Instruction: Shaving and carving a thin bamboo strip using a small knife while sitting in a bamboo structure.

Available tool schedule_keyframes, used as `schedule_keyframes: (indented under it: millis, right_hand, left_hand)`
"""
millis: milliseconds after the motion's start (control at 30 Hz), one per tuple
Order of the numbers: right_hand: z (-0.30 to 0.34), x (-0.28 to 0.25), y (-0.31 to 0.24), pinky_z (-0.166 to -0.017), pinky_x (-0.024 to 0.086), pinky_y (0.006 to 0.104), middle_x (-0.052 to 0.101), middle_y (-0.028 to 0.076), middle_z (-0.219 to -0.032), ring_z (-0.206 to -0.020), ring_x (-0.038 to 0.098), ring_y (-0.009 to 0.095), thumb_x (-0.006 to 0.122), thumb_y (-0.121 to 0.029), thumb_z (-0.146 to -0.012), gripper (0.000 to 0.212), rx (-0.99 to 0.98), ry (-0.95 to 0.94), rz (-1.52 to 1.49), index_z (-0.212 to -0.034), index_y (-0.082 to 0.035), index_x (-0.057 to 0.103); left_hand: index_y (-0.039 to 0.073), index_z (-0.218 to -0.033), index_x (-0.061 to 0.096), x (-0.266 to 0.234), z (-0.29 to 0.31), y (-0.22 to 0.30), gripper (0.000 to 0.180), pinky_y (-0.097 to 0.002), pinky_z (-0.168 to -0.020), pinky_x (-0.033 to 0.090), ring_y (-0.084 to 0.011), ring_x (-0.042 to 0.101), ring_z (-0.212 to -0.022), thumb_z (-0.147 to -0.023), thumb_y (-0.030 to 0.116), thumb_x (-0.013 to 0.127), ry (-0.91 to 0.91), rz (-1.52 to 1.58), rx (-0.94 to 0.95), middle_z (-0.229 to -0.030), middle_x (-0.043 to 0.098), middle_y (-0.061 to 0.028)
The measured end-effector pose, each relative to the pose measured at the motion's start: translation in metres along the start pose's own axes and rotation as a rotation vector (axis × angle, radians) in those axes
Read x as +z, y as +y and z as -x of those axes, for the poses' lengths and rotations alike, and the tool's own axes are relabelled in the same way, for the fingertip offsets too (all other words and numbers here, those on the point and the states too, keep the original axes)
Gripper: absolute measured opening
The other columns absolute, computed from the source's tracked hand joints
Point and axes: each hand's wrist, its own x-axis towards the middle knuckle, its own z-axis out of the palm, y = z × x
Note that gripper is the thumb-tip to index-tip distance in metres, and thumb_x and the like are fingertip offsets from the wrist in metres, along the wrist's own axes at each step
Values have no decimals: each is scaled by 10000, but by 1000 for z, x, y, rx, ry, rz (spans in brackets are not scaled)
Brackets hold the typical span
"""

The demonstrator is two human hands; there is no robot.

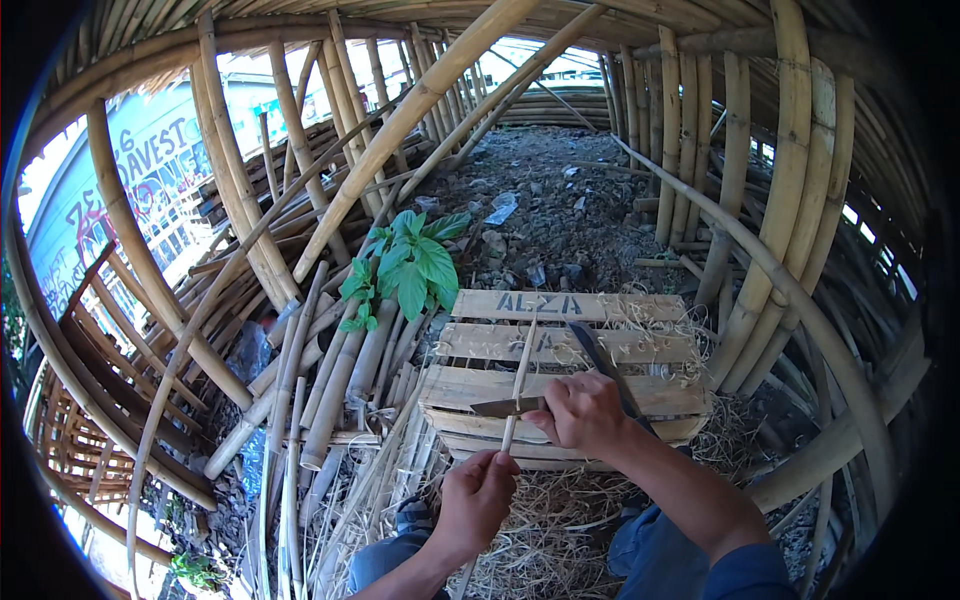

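My left hand (478,503) is closed around the lower part of a thin pale bamboo strip (523,368), which slants up and away over a slatted wooden crate (565,388). In my right hand (580,412) is a knife (497,407), its dark blade pointing left and lying across the strip just above my left hand. The fingers of the right hand wrap the handle and hide most of it. A long dark blade-like tool (600,362) rests on the crate top, partly behind my right hand. Curly shavings (640,310) cling to the slats.
Cut bamboo poles (345,370) and long strips lie to the left, beside a leafy green plant (412,262). More shavings (550,545) cover the ground between my legs. A leaning pole (770,265) is at the right. Rubble (540,200) spreads behind the crate, inside a bamboo frame.
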Motion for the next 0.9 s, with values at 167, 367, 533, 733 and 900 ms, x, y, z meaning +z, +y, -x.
schedule_keyframes:
  millis: [167,367,533,733,900]
  right_hand:
    - [-1,-2,0,-433,421,358,486,75,-503,-443,533,255,588,-308,-819,343,32,-18,-234,-623,-62,453]
    - [2,-3,-14,-383,406,343,500,85,-466,-394,531,239,569,-310,-842,358,79,-14,-364,-612,-54,469]
    - [1,-5,-15,-394,400,358,493,94,-468,-403,525,264,565,-304,-844,349,70,-14,-435,-619,-50,483]
    - [5,-6,-16,-403,385,369,482,96,-476,-407,509,275,549,-319,-847,359,93,-47,-585,-618,-51,480]
    - [6,6,14,-403,394,342,473,77,-475,-404,495,230,528,-363,-851,371,48,39,-528,-637,-61,497]
  left_hand:
    - [41,-822,498,0,-1,3,248,-205,-370,199,-35,254,-415,-957,233,417,-53,177,-128,-531,308,61]
    - [72,-773,473,-1,4,4,298,-221,-362,164,-49,212,-388,-963,286,390,-72,272,-221,-504,272,58]
    - [81,-748,460,-9,5,12,335,-225,-357,145,-57,194,-394,-965,318,364,-163,397,-357,-498,236,55]
    - [88,-740,457,-22,4,12,361,-231,-362,135,-62,183,-405,-964,348,343,-334,501,-458,-498,212,57]
    - [81,-759,474,-32,0,14,338,-227,-383,155,-60,191,-415,-962,329,367,-198,509,-358,-510,224,67]
